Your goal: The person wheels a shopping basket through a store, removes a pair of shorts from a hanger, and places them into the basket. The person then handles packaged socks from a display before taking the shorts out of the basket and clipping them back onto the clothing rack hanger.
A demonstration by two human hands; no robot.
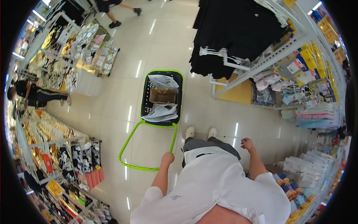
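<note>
My left hand is closed around the right side of the bright green handle of a black shopping basket. The basket stands on the floor ahead of me, with its handle tilted toward me. Inside it are a brown paper bag in the middle and white plastic bags at both ends, the nearer white bag puffed up. Out to my right side hangs my right hand, with nothing in it and its fingers loosely bent and apart.
Black garments hang from a white rack at front right, above packaged goods. Shelves of small wares line the left side. A person in dark clothes stands there; another person's legs show at the top. Shiny tiles cover the aisle.
</note>
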